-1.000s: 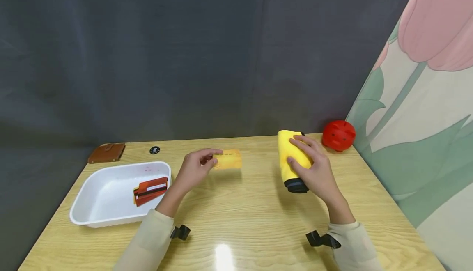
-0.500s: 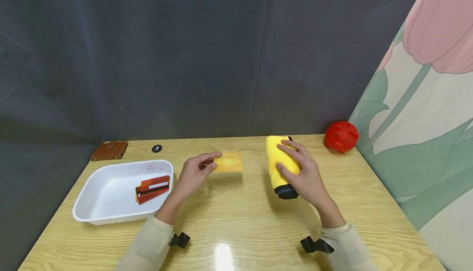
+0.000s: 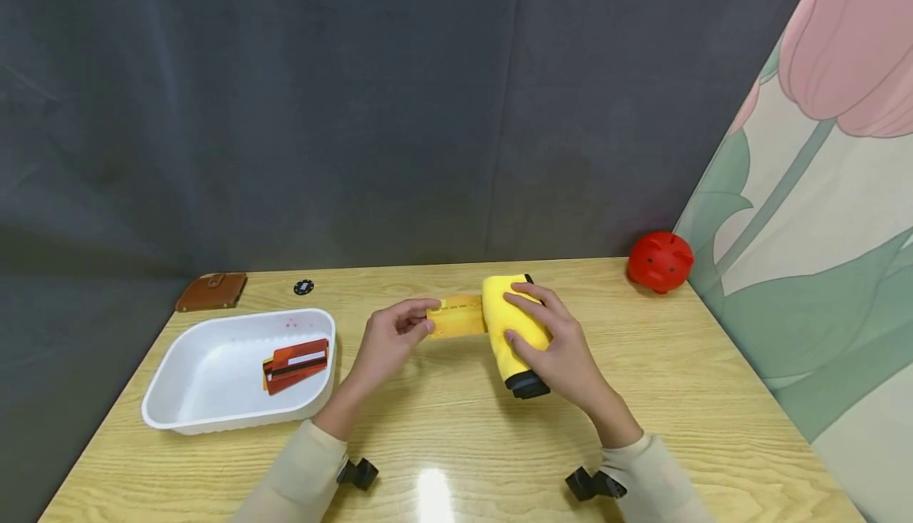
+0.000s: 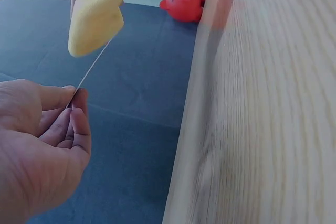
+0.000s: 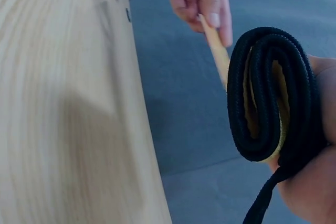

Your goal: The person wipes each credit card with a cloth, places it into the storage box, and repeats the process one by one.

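Note:
My left hand [image 3: 391, 341] pinches a gold plastic card [image 3: 456, 317] by its left end, thumb on one face and fingers on the other. In the left wrist view the card [image 4: 94, 65] shows edge-on as a thin line. My right hand [image 3: 556, 341] grips a folded yellow cloth [image 3: 508, 333] with black edging. The cloth overlaps the card's right end in the head view, hiding that part. From the right wrist, the cloth's rolled black edge [image 5: 268, 93] shows its layers, with a loose black strip hanging down. Both things are held above the table.
A white plastic tray [image 3: 171, 384] at left holds several red and yellow cards [image 3: 296, 364]. Behind it lie a brown leather wallet [image 3: 212, 292] and a black poker chip [image 3: 303, 287]. A red piggy bank [image 3: 659, 261] stands at the back right corner of the wooden table [image 3: 456, 444].
My right hand has carried the yellow cloth leftward to the card's right end. My left hand, still pinching the card, has shifted slightly right.

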### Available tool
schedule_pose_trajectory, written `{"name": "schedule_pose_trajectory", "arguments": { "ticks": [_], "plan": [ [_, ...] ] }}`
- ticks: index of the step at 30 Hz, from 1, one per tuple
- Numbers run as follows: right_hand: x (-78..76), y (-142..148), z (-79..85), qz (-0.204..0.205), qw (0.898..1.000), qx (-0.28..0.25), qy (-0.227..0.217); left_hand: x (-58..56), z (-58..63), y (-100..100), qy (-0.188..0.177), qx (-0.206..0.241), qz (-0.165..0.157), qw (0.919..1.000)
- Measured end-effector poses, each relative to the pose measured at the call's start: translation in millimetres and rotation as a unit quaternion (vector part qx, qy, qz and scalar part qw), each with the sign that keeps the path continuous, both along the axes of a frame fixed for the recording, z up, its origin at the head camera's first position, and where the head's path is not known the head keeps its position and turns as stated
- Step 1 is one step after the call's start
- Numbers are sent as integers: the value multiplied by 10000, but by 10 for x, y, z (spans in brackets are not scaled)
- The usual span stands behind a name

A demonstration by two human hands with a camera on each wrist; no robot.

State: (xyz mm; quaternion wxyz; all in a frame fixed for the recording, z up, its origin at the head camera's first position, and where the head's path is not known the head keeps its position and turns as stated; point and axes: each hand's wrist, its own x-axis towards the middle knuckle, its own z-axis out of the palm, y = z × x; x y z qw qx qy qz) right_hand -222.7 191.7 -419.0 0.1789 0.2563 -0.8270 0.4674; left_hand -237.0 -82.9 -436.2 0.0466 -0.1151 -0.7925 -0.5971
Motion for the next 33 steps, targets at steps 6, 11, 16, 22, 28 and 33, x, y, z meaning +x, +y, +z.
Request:
{"name": "schedule_pose_trajectory", "arguments": {
  "ticks": [6,11,16,22,28,33],
  "plan": [
    [20,-80,-50,99,9998,137,-46,41,16,68,86,292,42,9995],
    [56,-141,-78,198,9994,283,13,64,5,120,147,485,-32,9987],
    [106,-223,-80,424,9977,472,234,80,10,147,233,611,-114,9978],
    [150,-290,-93,656,9943,692,477,82,4,145,300,674,-231,9970],
    [171,-314,-88,745,9919,892,517,92,6,135,264,645,-263,9972],
    [165,-313,-59,607,9915,986,585,93,17,140,198,632,-205,9976]
  ]
}}
